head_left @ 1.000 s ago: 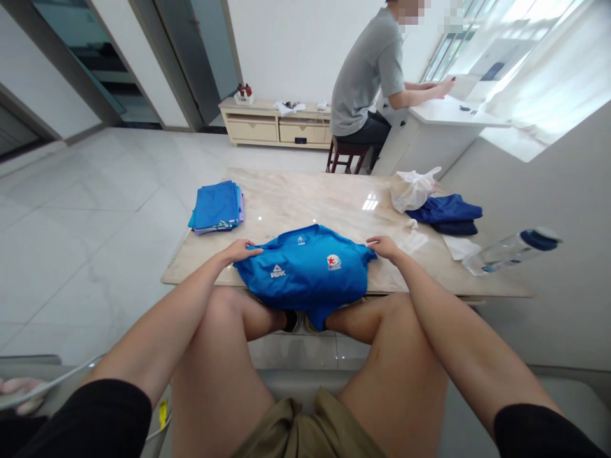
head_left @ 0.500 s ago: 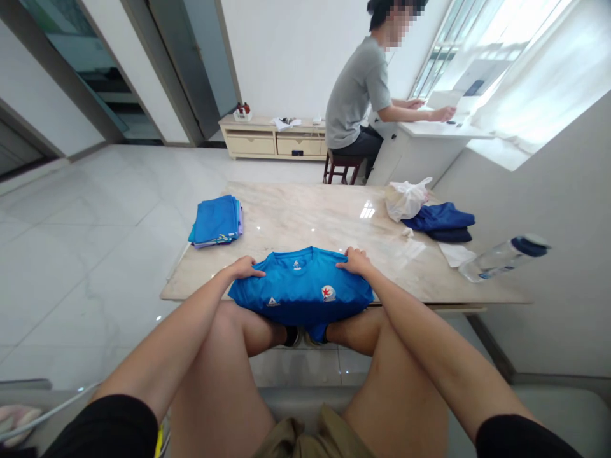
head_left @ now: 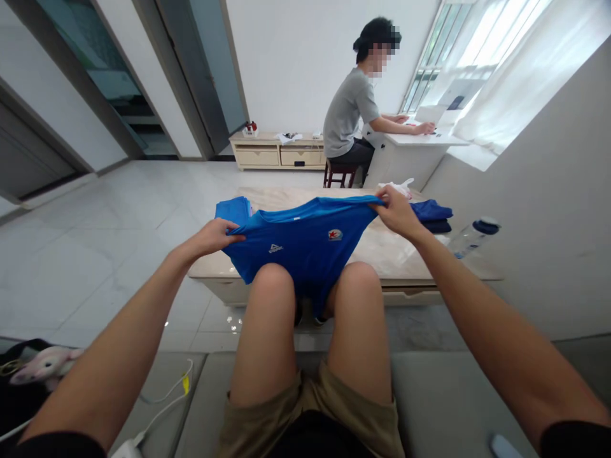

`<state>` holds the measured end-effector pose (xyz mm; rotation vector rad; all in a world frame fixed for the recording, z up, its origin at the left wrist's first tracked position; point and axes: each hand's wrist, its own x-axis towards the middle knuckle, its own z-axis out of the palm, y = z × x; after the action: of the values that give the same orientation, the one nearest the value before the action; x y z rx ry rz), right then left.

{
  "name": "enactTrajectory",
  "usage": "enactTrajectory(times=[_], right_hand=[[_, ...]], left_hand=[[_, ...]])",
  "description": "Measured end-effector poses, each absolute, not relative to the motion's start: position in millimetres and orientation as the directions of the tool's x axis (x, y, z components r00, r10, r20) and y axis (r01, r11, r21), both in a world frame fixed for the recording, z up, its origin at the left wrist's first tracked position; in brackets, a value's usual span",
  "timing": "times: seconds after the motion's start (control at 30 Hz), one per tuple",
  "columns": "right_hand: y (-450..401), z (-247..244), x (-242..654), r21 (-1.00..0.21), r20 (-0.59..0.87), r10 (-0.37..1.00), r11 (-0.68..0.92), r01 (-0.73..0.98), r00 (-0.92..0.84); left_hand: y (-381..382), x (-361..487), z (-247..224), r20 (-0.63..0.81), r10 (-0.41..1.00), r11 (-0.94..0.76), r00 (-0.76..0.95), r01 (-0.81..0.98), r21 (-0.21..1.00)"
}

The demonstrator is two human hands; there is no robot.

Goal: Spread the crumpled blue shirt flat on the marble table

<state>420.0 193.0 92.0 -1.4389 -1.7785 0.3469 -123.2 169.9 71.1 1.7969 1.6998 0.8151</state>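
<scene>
We are holding a bright blue sports T-shirt (head_left: 300,245) up by its upper edge, pulling it taut above our bare knees (head_left: 272,283) and just short of the near edge of a pale marble bench (head_left: 382,251). Our left hand (head_left: 210,236) is closed on the cloth at one end of that edge, and our right hand (head_left: 396,213) is pinching the other end between thumb and fingers. The shirt's lower part is sagging down between them, showing a white logo and a round red-star badge (head_left: 335,235).

Behind it, a stack of folded blue clothes (head_left: 233,207) is sitting partly hidden on the bench. Folded navy garments (head_left: 432,213) are lying just beyond our right hand, near a white plastic bag (head_left: 398,186) and a clear water bottle with a navy cap (head_left: 472,236). Farther off, a person in a grey T-shirt (head_left: 348,111) is sitting on a dark wooden stool (head_left: 340,175), both hands resting on a white desk (head_left: 420,140) by a curtained window. A pink plush toy (head_left: 42,369) is lying at lower left.
</scene>
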Motion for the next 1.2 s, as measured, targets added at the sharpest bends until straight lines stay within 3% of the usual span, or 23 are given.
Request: enactTrajectory(times=[0.07,0.17,0.27,0.37,0.47,0.57,0.73,0.9,1.07,1.2], right_hand=[[170,103,432,-0.647,0.515,0.856,0.422,0.635,-0.044],[142,99,439,-0.671,0.463,0.881,0.422,0.610,-0.100],[134,85,442,-0.727,0.542,0.838,0.426,0.539,0.070],[140,65,441,-0.739,0.657,0.647,0.455,0.497,0.386],[143,45,434,-0.797,0.594,0.618,0.366,0.481,0.514],[142,41,432,-0.771,0.593,0.658,0.298,0.562,0.464],[141,66,458,-0.543,0.763,0.567,0.301,0.784,0.311],[126,51,482,-0.431,0.764,0.609,0.234,0.872,0.214],[126,27,497,-0.416,0.779,0.566,0.144,0.898,0.270],[197,27,493,-0.440,0.737,0.610,0.109,0.891,0.289]], left_hand=[[154,-125,90,-0.016,0.991,-0.092,0.132,0.768,0.634],[132,-121,109,-0.102,0.963,-0.151,0.248,0.817,0.556],[121,-114,118,0.111,0.973,-0.224,0.201,0.720,0.657],[122,-104,110,0.366,0.931,-0.304,-0.010,0.536,0.787],[129,-91,91,0.437,0.870,-0.286,-0.227,0.489,0.824],[135,-87,82,0.460,0.842,-0.241,-0.283,0.565,0.789],[132,-104,102,0.509,0.833,-0.215,-0.218,0.719,0.660],[110,-113,91,0.542,0.827,-0.226,-0.149,0.795,0.563],[120,-108,72,0.644,0.747,-0.231,-0.164,0.844,0.484],[195,-91,75,0.643,0.753,-0.248,-0.138,0.846,0.472]])
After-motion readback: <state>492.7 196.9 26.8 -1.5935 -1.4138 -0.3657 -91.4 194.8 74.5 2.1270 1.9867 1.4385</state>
